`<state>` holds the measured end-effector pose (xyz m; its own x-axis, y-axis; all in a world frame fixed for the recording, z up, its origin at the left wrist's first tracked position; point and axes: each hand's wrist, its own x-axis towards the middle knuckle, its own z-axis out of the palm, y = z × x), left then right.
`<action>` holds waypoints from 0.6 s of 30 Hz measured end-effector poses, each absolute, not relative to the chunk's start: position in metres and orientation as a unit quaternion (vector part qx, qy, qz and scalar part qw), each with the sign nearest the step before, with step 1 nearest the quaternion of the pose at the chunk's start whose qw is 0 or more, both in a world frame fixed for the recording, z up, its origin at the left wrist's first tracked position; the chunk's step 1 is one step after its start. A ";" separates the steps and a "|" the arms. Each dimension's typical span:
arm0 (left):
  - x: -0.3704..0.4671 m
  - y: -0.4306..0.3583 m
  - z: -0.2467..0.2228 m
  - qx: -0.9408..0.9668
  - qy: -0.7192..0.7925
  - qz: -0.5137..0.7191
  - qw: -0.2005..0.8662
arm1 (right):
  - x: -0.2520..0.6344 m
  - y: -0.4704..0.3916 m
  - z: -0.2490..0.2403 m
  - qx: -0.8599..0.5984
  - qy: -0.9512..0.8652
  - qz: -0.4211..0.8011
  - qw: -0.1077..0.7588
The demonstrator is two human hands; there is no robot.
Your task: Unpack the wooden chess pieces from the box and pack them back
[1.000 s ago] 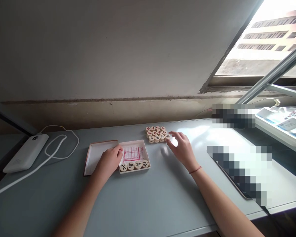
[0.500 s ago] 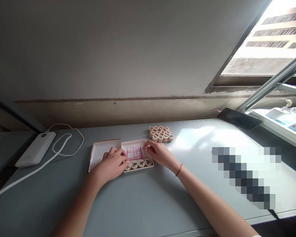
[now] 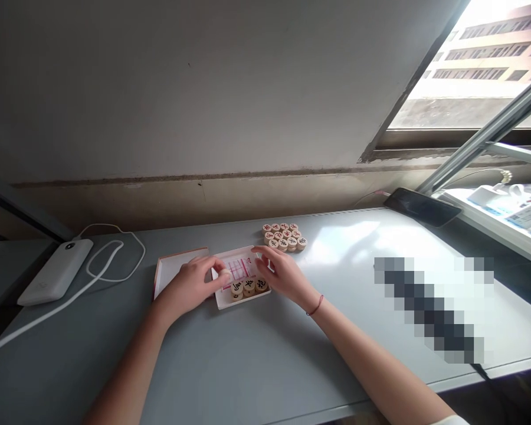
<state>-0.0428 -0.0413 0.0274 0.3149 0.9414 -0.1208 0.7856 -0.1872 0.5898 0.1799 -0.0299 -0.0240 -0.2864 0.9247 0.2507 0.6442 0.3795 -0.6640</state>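
Note:
Between its thumb and fingertips, my left hand (image 3: 199, 276) pinches a pale round Chinese chess piece (image 3: 224, 273) over the left side of a shallow white box (image 3: 222, 303). Three pieces with black characters, such as this middle chess piece (image 3: 249, 285), stand in a row along the box's near side. Pink lines mark a sheet (image 3: 239, 268) on the box floor. My right hand (image 3: 283, 273) is at the box's right edge, index finger and thumb apart near its far right corner; its other fingers are partly hidden.
Stacked chess pieces (image 3: 283, 235) stand in rows behind my right hand. The box lid (image 3: 168, 269) lies under my left hand. A white power bank (image 3: 55, 273) with a looped cable (image 3: 68, 310) is at left. A phone (image 3: 421, 206) leans at the back right.
My left hand has drawn back and taken a chess piece from the left end of the row. The right hand's fingers have spread. The box has turned slightly, and its remaining pieces have shifted.

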 end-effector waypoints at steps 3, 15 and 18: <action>-0.035 -0.037 0.022 0.721 0.553 0.225 0.351 | 0.178 -0.041 -0.013 -0.442 -0.757 0.337 0.344; -0.006 -0.040 -0.002 0.553 0.523 0.393 0.516 | 0.201 -0.033 -0.009 -0.487 -0.630 0.482 0.365; -0.009 -0.036 -0.006 0.522 0.541 0.438 0.492 | 0.217 -0.024 -0.016 -0.564 -0.655 0.401 0.304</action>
<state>-0.0090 -0.0365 -0.0063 0.0301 0.9967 -0.0751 0.1344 0.0704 0.9884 0.2166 -0.0244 -0.0158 -0.1795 0.9822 -0.0544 0.4940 0.0422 -0.8684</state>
